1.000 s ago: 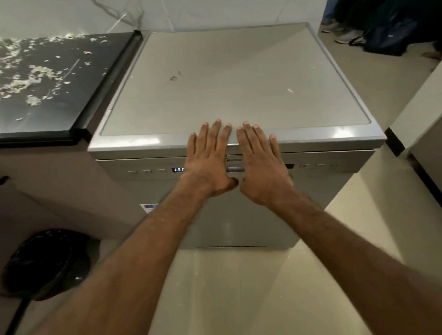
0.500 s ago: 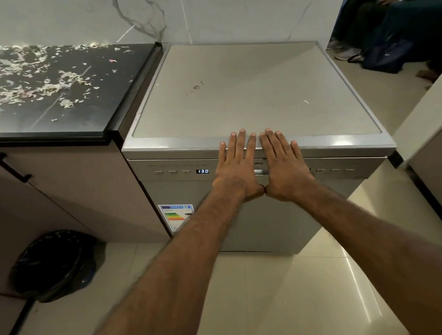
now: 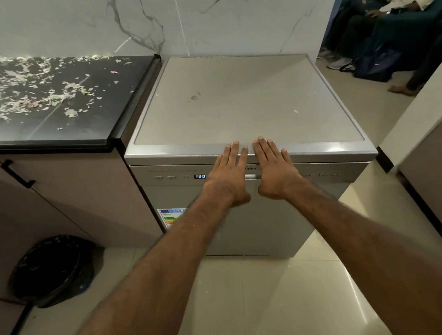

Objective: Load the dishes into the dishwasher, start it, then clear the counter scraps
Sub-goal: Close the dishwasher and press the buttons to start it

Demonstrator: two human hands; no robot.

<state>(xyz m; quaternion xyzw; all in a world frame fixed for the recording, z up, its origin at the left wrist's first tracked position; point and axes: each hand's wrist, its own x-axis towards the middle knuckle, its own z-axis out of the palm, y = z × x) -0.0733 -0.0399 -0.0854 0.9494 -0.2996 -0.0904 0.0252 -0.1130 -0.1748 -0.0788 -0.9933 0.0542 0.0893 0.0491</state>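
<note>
A silver freestanding dishwasher (image 3: pixel 235 104) stands with its door closed, and its display (image 3: pixel 200 176) reads 1:30. My left hand (image 3: pixel 228 174) and my right hand (image 3: pixel 275 169) lie flat side by side against the top of the door, fingers straight, fingertips reaching the front edge of the lid. The door handle (image 3: pixel 251 176) shows in the gap between them. Pale vegetable scraps (image 3: pixel 29 98) are scattered over the black counter (image 3: pixel 118 106) to the left. No dishes are in view.
A black-lined bin (image 3: pixel 50 270) stands on the floor under the counter at the left. A cabinet (image 3: pixel 433 164) flanks the dishwasher on the right. People sit beyond the doorway at the top right (image 3: pixel 398 5). Pale floor tiles (image 3: pixel 279 295) lie in front of the dishwasher.
Both hands stay flat on the door top. The view has pulled back and swung right, so more counter, floor and bin show.
</note>
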